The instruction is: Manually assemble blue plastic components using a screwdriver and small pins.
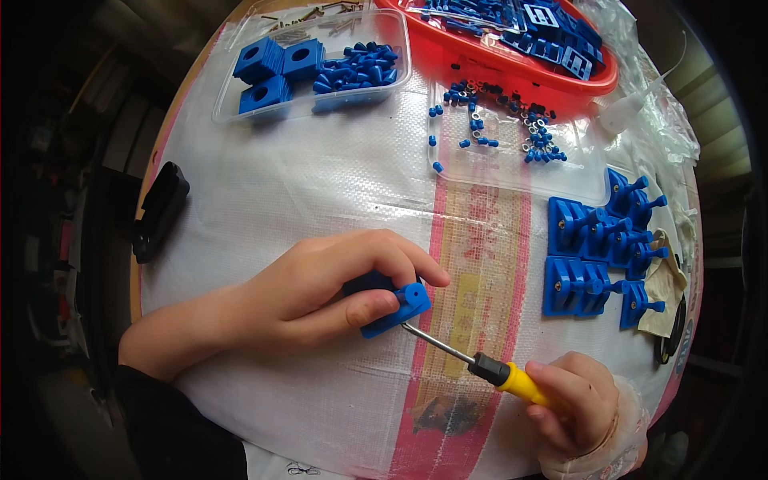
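Note:
My left hand [336,280] is closed around a blue plastic part [410,302], pressing it with thumb and fingers just above the table covering. Much of that part is hidden by the fingers. My right hand [580,400] grips the yellow handle of a screwdriver [524,386] with a black collar. Its metal shaft slants up and left, and the tip meets the lower edge of the blue part; the exact contact point cannot be made out.
Assembled blue pieces [588,248] stand grouped at right beside a black-handled tool [672,336]. A clear tub [312,108] holds blue blocks and knobs. Small blue pieces and rings lie on a clear lid [512,178]. Behind is a red basin [512,76]; a black object [160,210] lies left.

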The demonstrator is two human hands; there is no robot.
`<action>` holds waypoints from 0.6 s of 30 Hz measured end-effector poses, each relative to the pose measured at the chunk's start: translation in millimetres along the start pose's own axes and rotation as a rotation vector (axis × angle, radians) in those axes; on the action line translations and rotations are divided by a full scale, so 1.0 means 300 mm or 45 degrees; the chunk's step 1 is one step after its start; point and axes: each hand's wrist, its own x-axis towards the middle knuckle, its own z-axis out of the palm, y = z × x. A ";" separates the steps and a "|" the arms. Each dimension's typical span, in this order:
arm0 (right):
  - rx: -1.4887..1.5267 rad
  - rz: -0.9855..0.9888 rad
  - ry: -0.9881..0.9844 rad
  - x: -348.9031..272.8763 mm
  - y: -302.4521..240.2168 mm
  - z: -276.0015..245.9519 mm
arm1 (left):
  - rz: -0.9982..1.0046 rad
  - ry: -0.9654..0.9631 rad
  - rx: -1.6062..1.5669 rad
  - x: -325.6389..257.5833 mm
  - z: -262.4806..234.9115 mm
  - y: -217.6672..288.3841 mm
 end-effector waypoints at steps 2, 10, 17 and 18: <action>0.001 -0.003 -0.006 -0.001 -0.004 -0.003 | -0.001 0.006 0.003 0.000 0.002 0.003; 0.020 0.005 0.035 -0.006 -0.004 -0.003 | 0.014 -0.015 0.060 0.008 0.001 0.014; 0.022 0.038 0.007 -0.010 -0.018 -0.015 | 0.017 -0.022 0.066 0.021 -0.001 0.025; 0.003 0.060 -0.009 -0.015 -0.033 -0.027 | 0.041 -0.035 0.062 0.031 0.001 0.026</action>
